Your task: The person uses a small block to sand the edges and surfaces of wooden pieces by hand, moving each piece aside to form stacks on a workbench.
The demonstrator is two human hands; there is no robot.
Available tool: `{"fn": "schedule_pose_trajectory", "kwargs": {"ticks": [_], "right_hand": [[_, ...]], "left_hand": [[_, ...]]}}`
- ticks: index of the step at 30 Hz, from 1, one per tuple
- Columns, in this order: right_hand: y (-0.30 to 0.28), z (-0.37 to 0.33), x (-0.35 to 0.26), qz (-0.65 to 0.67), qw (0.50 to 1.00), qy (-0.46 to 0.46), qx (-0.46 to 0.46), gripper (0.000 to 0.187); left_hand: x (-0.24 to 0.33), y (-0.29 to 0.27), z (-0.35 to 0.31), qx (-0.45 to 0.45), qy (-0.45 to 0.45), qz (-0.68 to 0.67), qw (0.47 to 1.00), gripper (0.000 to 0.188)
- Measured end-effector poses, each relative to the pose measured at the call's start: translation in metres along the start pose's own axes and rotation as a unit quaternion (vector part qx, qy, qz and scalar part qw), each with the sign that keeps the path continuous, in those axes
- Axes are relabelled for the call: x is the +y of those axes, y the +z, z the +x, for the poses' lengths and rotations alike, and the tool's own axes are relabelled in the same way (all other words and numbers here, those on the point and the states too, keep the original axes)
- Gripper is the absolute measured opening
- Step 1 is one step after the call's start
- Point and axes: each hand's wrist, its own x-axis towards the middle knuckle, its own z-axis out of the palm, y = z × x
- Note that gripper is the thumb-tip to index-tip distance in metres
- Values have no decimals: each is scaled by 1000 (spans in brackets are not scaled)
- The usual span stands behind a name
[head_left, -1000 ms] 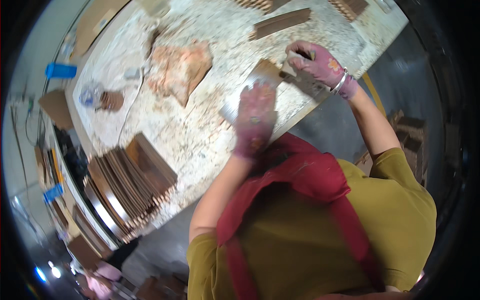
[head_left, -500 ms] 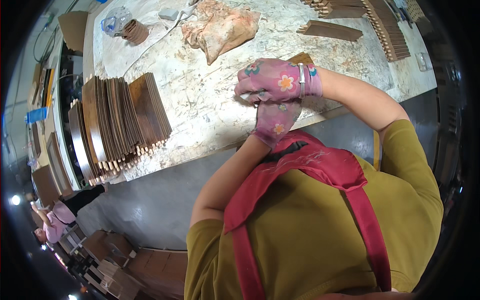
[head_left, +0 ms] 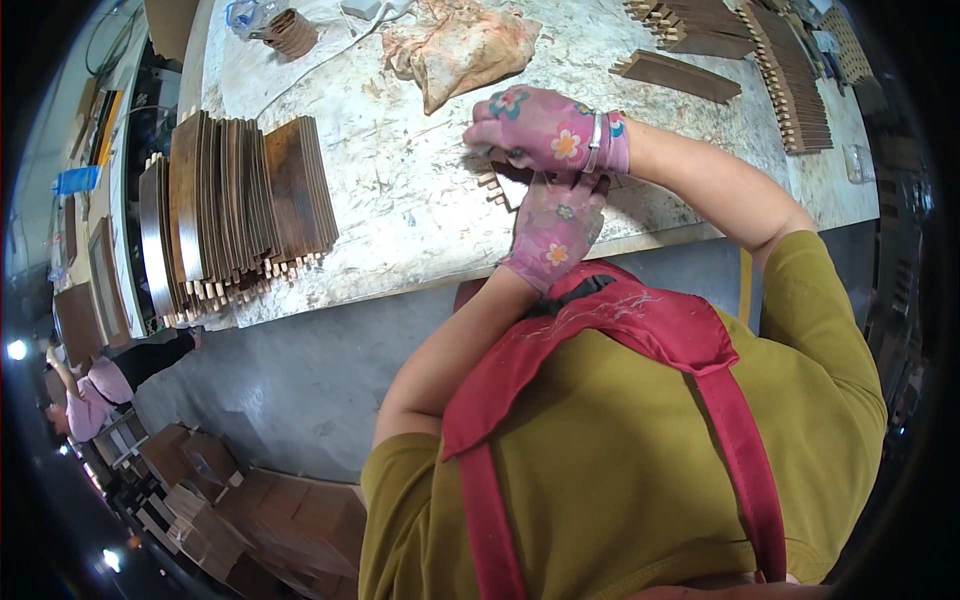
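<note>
Both my hands wear pink flowered gloves and meet near the front edge of the worktable point(head_left: 400, 180). My left hand point(head_left: 556, 225) is closed on a dark wooden slat point(head_left: 511, 187), whose end with light dowel pegs sticks out left of the fingers. Most of that slat is hidden under the gloves. Just beyond it, my right hand point(head_left: 540, 130) is bent over the slat with curled fingers. Its fingertips are slightly blurred, and whatever they hold, if anything, is hidden.
Dark pegged slats point(head_left: 220, 200) stand packed at the left. A stained, crumpled cloth point(head_left: 460, 50) lies beyond my hands. Farther right are a single slat point(head_left: 680, 76) and a pegged row point(head_left: 790, 90). A ribbed brown object point(head_left: 291, 34) sits far left; a person point(head_left: 100, 390) is beyond the table.
The slat's pegged end now shows at the left of my hands, and its other end no longer shows at the right. My right hand has shifted slightly away from the left. The whole view has tilted a little.
</note>
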Motion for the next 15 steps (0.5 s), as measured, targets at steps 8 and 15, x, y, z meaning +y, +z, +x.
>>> {"fn": "schedule_pose_trajectory", "kwargs": {"ticks": [8, 15], "right_hand": [[18, -1, 2, 64, 996, 41, 42, 28], [28, -4, 4, 188, 967, 128, 114, 25]], "left_hand": [[5, 7, 8, 123, -20, 37, 992, 26], [11, -6, 3, 108, 4, 31, 994, 27]]}}
